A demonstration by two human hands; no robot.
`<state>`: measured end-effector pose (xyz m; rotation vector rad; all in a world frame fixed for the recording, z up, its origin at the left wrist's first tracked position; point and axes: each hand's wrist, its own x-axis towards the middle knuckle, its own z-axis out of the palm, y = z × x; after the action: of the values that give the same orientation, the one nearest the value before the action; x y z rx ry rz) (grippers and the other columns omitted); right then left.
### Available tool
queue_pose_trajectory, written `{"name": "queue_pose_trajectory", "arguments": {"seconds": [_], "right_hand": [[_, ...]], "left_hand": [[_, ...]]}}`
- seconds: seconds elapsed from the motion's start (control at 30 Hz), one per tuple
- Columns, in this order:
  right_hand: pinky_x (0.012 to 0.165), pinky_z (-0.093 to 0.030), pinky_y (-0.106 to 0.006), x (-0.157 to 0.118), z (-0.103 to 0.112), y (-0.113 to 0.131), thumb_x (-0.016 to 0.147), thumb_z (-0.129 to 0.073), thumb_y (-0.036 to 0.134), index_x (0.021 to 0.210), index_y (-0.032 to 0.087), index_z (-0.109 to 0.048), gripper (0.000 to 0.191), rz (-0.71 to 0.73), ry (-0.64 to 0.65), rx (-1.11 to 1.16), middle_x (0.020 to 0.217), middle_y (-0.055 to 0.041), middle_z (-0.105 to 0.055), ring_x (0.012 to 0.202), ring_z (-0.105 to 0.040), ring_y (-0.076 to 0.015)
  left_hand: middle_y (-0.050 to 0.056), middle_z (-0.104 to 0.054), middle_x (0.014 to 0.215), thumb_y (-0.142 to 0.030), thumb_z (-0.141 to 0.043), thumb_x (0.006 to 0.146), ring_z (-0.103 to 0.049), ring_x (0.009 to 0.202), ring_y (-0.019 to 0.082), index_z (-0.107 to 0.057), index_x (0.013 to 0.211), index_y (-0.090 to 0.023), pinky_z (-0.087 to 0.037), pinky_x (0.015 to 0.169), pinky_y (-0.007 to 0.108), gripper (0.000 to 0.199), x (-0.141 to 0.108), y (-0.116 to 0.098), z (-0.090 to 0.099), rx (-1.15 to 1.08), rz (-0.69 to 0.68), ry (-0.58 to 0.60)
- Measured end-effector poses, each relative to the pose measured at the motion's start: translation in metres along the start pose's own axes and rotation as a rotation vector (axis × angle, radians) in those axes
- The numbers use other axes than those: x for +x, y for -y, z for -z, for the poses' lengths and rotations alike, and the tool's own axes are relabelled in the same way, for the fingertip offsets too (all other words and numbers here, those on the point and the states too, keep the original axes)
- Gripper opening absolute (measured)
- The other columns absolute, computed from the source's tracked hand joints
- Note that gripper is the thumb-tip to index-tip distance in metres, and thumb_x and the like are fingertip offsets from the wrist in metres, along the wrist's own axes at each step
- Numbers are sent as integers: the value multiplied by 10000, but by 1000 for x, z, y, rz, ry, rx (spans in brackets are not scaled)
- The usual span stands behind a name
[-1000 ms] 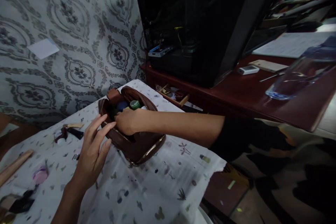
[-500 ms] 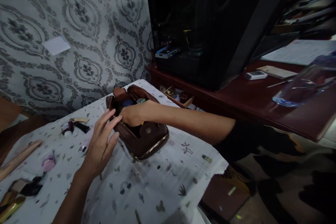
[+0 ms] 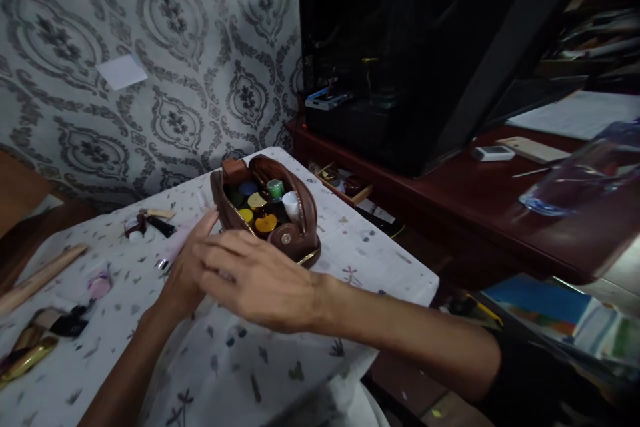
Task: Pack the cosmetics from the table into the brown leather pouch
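Observation:
A brown zip bag (image 3: 313, 230) stands unzipped on the cloth-covered table (image 3: 400, 273). Inside it are several containers, among them a green-capped one (image 3: 275, 189), a white one (image 3: 291, 205) and a yellow-lidded jar (image 3: 266, 222). My right hand (image 3: 260, 280) is just in front of the bag, its loosely bent fingers apart and reaching across my left hand (image 3: 187, 273). The left hand's fingers point toward the bag's near left side, partly covered by the right. Nothing shows in either hand, though the palms are hidden. A pale pink tube (image 3: 175, 247) lies beside the left hand.
Dark nail-polish-like bottles (image 3: 135, 225), a pink-capped bottle (image 3: 99, 283), a gold tube (image 3: 30, 360) and a wooden stick (image 3: 43, 277) lie on the left. At right, a dark red desk (image 3: 550, 227) bears a black case (image 3: 380, 80) and a clear glass vessel (image 3: 555, 190).
My right hand has come out of the bag and moved toward me, over my left hand. The containers inside the bag now show. The view has shifted slightly.

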<state>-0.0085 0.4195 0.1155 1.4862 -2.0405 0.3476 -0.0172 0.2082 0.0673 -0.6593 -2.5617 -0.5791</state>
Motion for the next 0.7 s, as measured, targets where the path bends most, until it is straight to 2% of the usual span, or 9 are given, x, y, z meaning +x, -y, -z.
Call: {"name": "queue_pose_trajectory", "arguments": {"seconds": [0.07,0.17,0.3,0.43,0.6,0.7], "right_hand": [[929,-460,-365,-5,-21,12,1017,-408,135,1089,107,-649,253,86,-29,42,1221,-117,-631,1136,-536,-239],[1001,-441,-374,-8,-53,22,986,-468,120,1129,79,-622,215,74,23,161,1240,-150,-615,1183,-513,-251],[994,-463,-403,2,-89,26,903,-507,37,1208,54,-566,311,-145,186,326,1243,-204,-591,1187,-514,-262],[1001,-464,-403,23,-111,25,927,-530,117,1225,34,-555,310,-378,342,411,1196,-199,-601,1145,-548,-266],[1085,-411,-434,40,-134,27,957,-521,185,1343,30,-506,416,-494,378,418,1343,-225,-547,1267,-500,-288],[1122,-382,-472,37,-149,34,960,-533,191,1412,32,-461,485,-460,357,386,1399,-250,-515,1337,-462,-301]], "left_hand": [[71,-377,1594,-374,-383,1018,-380,1464,231,-234,1557,-298,-373,1195,430,565,-10,15,-3,55,-14,27],[109,-382,1585,-352,-398,1014,-351,1479,255,-276,1533,-277,-351,1196,493,538,-28,46,-8,200,-36,26],[153,-401,1566,-380,-378,1021,-344,1479,277,-337,1501,-225,-345,1187,530,506,-52,84,-12,280,99,-46],[166,-459,1517,-422,-379,1015,-427,1422,283,-394,1464,-201,-367,1171,534,500,-70,104,-11,232,271,-109],[139,-523,1438,-418,-340,1016,-471,1366,245,-463,1374,-187,-385,1164,451,443,-67,124,-2,194,454,-144],[163,-533,1384,-383,-341,1005,-476,1334,260,-461,1347,-144,-380,1155,439,434,-55,147,9,248,586,-183]]}}
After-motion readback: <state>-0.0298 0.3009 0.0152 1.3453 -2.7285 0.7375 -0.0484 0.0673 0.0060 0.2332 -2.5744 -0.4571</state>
